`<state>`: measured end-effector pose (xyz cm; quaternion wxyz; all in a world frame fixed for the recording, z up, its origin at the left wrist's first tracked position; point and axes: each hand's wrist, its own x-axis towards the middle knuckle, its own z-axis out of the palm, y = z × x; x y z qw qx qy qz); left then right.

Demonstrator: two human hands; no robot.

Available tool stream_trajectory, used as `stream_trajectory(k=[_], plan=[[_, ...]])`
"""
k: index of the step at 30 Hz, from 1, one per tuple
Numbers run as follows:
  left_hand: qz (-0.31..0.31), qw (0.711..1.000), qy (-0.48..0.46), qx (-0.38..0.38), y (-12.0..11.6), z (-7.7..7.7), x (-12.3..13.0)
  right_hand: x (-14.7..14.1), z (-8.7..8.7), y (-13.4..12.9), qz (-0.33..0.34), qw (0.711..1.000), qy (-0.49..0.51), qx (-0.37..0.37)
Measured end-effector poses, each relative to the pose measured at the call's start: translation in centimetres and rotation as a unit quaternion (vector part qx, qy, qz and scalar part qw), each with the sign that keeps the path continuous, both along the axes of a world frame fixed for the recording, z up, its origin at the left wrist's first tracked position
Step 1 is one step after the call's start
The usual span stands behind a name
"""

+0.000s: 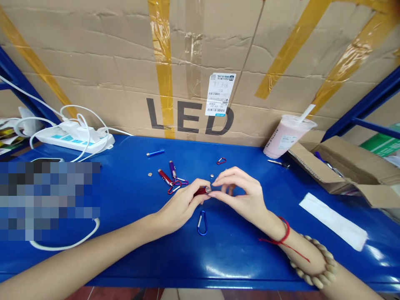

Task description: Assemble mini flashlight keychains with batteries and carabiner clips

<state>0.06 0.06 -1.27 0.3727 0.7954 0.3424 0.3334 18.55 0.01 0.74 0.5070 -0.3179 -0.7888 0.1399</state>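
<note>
My left hand is closed around a small red cylinder, whose round metallic end points right. At that end, my right hand has its thumb tip near or touching the rim, with the fingers curved and apart from the thumb; nothing shows between them. Below the hands lies a blue carabiner. Left of them are a red flashlight and a purple flashlight with carabiners. A blue tube lies farther back. Behind my right hand are a red carabiner and a small silver disc.
A large cardboard box stands behind the blue table. At the right are a pink drink cup, an open carton and a white paper strip. A power strip with cables sits at the left.
</note>
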Motion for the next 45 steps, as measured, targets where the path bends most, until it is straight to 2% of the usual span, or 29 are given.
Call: stream_trajectory(k=[6,10,13,17,21,26,30,34,45], plan=[[0.031,0.999,0.007,0.016,-0.1,0.6,0.2,0.5,0.2,0.9,-0.115,0.992,0.031,-0.052],[0.029,0.999,0.002,0.017,-0.1,0.9,0.2,1.3,-0.1,1.6,-0.147,0.984,-0.091,-0.05],[0.029,0.999,0.0,0.021,-0.1,1.0,0.2,1.8,-0.3,2.0,-0.143,0.968,-0.197,-0.057],[0.059,0.998,-0.01,0.01,0.0,1.1,0.3,1.9,-0.5,2.1,-0.126,0.946,-0.279,-0.104],[0.101,0.994,-0.035,0.0,0.3,0.9,0.2,1.9,-1.1,2.2,-0.088,0.931,-0.337,-0.107],[0.083,0.99,-0.111,-0.014,0.0,0.0,0.3,1.9,-1.6,2.4,-0.07,0.93,-0.348,-0.101],[0.048,0.987,-0.153,0.029,-0.3,-1.1,0.5,1.7,-1.5,2.3,-0.06,0.935,-0.335,-0.096],[0.032,0.988,-0.141,0.057,-0.3,-1.5,0.5,1.6,-1.5,2.1,-0.037,0.937,-0.336,-0.093],[0.023,0.996,-0.086,0.013,-0.1,-1.5,0.1,1.6,-1.5,2.1,-0.049,0.927,-0.365,-0.067]])
